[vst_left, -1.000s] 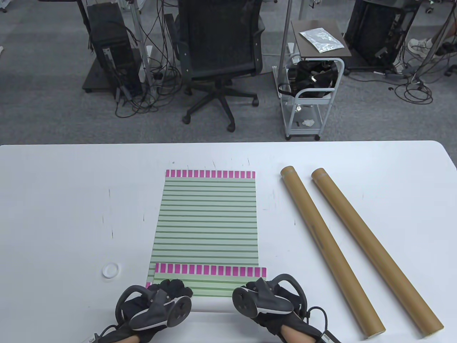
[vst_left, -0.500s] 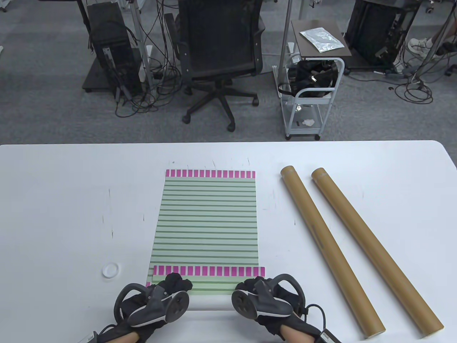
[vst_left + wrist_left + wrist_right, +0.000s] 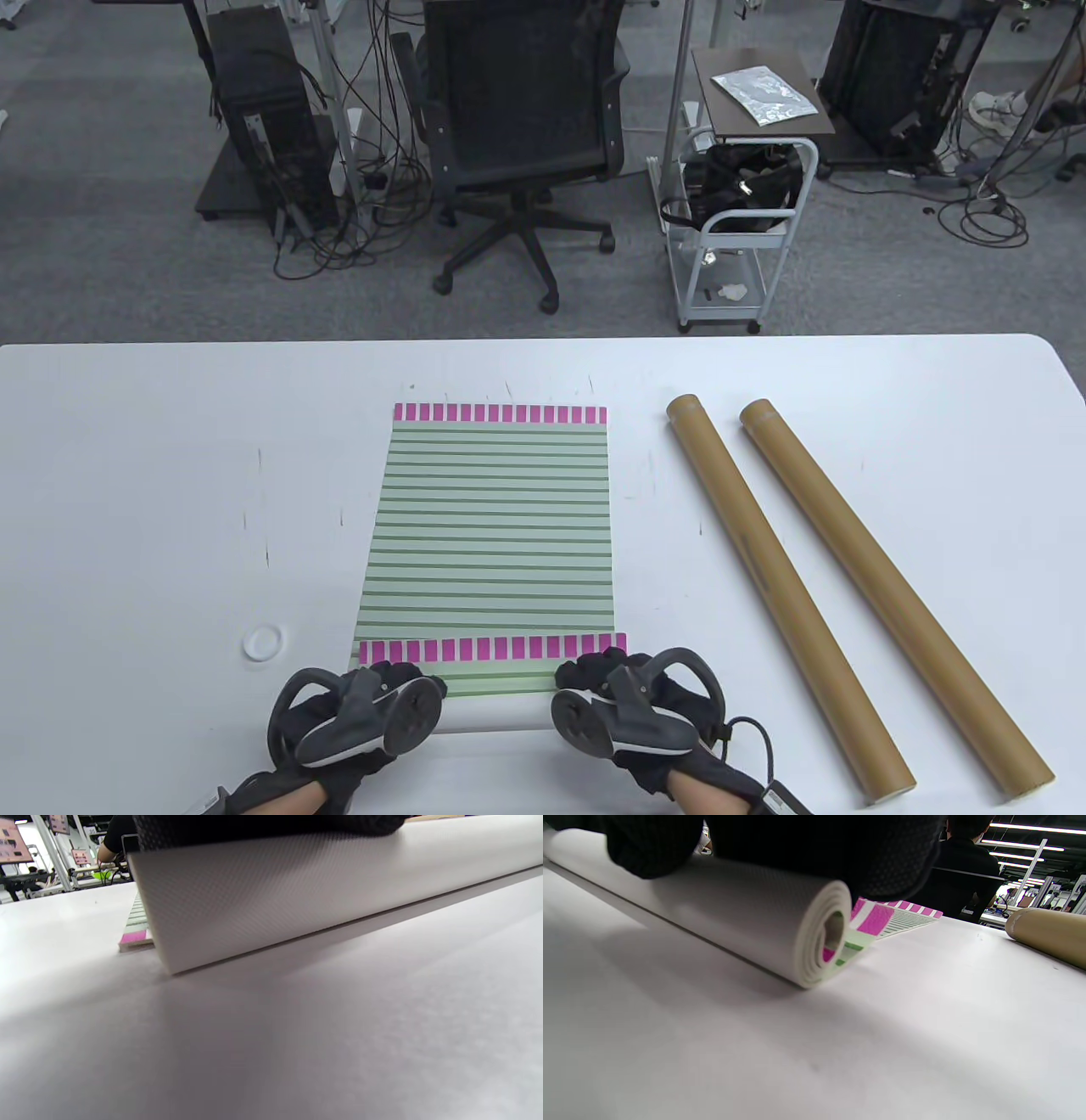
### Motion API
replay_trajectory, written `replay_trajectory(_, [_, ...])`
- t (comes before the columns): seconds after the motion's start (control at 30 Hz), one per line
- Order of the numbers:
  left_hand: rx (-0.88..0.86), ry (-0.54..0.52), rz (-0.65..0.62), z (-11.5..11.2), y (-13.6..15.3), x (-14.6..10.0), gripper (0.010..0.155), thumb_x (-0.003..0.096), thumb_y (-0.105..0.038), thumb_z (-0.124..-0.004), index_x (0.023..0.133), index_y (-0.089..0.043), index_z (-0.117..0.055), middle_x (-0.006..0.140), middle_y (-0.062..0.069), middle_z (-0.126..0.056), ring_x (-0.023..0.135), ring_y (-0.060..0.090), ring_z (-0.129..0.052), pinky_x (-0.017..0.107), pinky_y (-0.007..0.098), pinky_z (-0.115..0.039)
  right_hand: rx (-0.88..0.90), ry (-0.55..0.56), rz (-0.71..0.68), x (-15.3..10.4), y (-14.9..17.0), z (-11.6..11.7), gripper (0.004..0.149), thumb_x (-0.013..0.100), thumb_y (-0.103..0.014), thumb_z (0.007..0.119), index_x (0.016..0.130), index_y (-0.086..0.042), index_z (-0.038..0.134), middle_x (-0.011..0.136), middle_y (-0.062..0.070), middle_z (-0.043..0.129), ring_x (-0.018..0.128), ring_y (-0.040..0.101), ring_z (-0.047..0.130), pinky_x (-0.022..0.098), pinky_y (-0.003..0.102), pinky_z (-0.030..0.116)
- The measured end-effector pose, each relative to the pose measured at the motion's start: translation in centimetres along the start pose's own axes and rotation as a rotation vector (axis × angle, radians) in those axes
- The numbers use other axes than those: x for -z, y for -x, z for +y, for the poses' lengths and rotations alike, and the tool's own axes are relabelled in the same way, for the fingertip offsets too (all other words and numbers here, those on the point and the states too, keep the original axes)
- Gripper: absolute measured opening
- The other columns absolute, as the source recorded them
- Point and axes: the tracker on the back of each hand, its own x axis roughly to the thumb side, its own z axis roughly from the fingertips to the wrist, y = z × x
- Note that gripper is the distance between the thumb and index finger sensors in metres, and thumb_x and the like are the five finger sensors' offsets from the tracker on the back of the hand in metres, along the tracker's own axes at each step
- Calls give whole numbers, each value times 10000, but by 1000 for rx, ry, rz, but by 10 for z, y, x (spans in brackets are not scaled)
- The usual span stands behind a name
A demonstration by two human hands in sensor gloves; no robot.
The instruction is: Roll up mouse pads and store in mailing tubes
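A green-striped mouse pad (image 3: 492, 518) with pink end bands lies flat in the middle of the white table. Its near end is curled over into a loose roll (image 3: 492, 692), white underside out. My left hand (image 3: 386, 683) presses on the roll's left end, and my right hand (image 3: 598, 675) on its right end. The roll's white back shows in the left wrist view (image 3: 297, 895). Its spiral end shows in the right wrist view (image 3: 823, 938). Two brown mailing tubes (image 3: 785, 594) (image 3: 891, 594) lie side by side to the right of the pad.
A small white cap (image 3: 263, 642) lies on the table (image 3: 127, 509) left of the pad's near end. One tube end shows in the right wrist view (image 3: 1048, 935). An office chair (image 3: 517, 127) and a cart (image 3: 738, 212) stand beyond the far edge.
Both hands have curled the pad's near end further over. Less of the folded-over striped part shows, and its pink band has shifted slightly left.
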Motion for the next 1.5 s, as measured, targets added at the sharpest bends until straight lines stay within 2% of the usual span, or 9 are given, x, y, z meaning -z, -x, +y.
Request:
replay_trajectory(0.2, [28, -13, 14, 1, 1, 0, 475, 453, -430, -609, 911, -396, -732, 891, -104, -870, 798, 135, -934, 614, 276, -831, 84, -74, 29, 2, 3, 10, 551, 448, -399, 622, 971, -236, 674, 911, 12, 793, 744, 250, 852, 594, 420, 752])
replay_trajectory(0.47, [-38, 22, -2, 0, 9, -2, 471, 448, -436, -625, 903, -408, -741, 894, -107, -873, 802, 140, -928, 618, 281, -822, 113, -112, -17, 1, -2, 7, 537, 443, -385, 611, 940, -217, 725, 844, 30, 842, 658, 236, 900, 550, 401, 789])
replay_trajectory(0.57, [46, -29, 11, 1, 4, -5, 473, 449, -437, -613, 917, -452, -683, 997, -73, -754, 877, 171, -861, 647, 320, -808, 174, -126, 1, 3, 1, 9, 534, 447, -375, 607, 941, -213, 726, 835, 31, 837, 657, 241, 888, 554, 411, 778])
replay_trajectory(0.67, [97, -112, -21, 6, 0, -12, 440, 424, -476, -694, 860, -447, -749, 830, -123, -882, 741, 130, -944, 571, 271, -851, 152, -123, -3, 2, 1, 7, 529, 451, -373, 593, 940, -222, 725, 838, 22, 835, 657, 233, 891, 555, 404, 781])
replay_trajectory(0.73, [56, -90, -25, 5, 0, -12, 549, 373, -587, -692, 889, -407, -746, 852, -91, -867, 766, 169, -925, 574, 293, -837, 163, -119, 4, 2, 2, 8, 520, 459, -361, 573, 937, -226, 727, 836, 20, 832, 657, 233, 887, 556, 405, 779])
replay_trajectory(0.9, [35, -75, 29, 2, 4, -5, 480, 406, -507, -669, 870, -425, -759, 840, -117, -874, 760, 146, -930, 580, 279, -824, 222, -105, 23, 1, 9, 6, 522, 471, -388, 594, 955, -228, 706, 863, 17, 825, 681, 237, 882, 566, 405, 772])
replay_trajectory(1.07, [56, -64, 50, 0, 4, -1, 478, 433, -484, -602, 884, -434, -751, 861, -127, -875, 788, 134, -927, 614, 278, -813, 140, -81, 19, 0, 6, 8, 602, 417, -473, 698, 969, -233, 668, 889, 9, 795, 717, 229, 863, 586, 410, 761])
replay_trajectory(1.37, [4, -12, 3, 1, 5, -6, 484, 433, -469, -628, 880, -389, -793, 842, -86, -917, 762, 169, -958, 585, 301, -833, 197, -157, -13, 2, 3, 5, 556, 426, -429, 684, 937, -213, 733, 840, 27, 846, 666, 234, 899, 554, 409, 787])
replay_trajectory(1.5, [92, -90, -9, 3, -3, -11, 478, 434, -481, -644, 895, -406, -745, 884, -98, -876, 769, 186, -970, 544, 299, -874, 172, -140, -12, 2, 2, 5, 549, 428, -416, 657, 933, -217, 737, 832, 23, 848, 658, 233, 903, 551, 408, 789])
